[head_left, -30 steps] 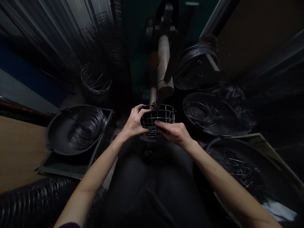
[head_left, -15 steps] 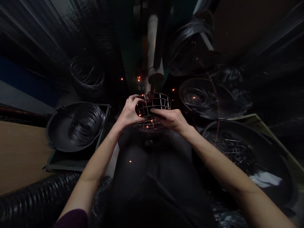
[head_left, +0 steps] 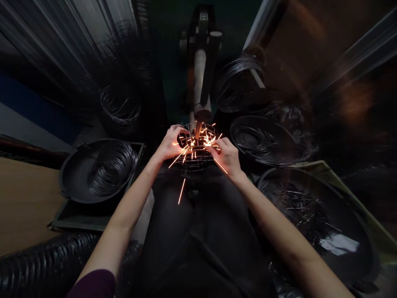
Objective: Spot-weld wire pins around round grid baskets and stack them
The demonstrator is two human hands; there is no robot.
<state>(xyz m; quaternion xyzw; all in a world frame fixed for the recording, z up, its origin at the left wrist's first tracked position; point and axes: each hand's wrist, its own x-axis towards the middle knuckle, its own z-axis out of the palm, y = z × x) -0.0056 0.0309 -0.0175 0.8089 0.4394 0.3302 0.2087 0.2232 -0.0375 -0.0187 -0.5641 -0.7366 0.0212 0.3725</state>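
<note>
A round wire cage (head_left: 196, 159) sits above my lap, under the copper-coloured electrode tip (head_left: 198, 129) of a spot welder (head_left: 203, 82). Bright sparks burst where the tip meets the wires and fly outward. My left hand (head_left: 172, 142) grips the cage's left side, thumb and fingers curled round its wires. On the right, my right hand (head_left: 227, 156) pinches at the cage close to the sparks. Glare hides exactly which wire its fingertips hold.
To the left a dark pan (head_left: 74, 174) holds a wire coil (head_left: 113, 167). On the right are a pan of wire rings (head_left: 257, 138) and a larger pan (head_left: 350, 223) with short wire pieces and a white scrap (head_left: 339, 244). Stacked rings (head_left: 46, 260) lie lower left.
A burst of sparks has appeared at the electrode, where only scattered glowing specks showed before. My right hand has shifted slightly right, from lying over the cage's front to pinching at its side.
</note>
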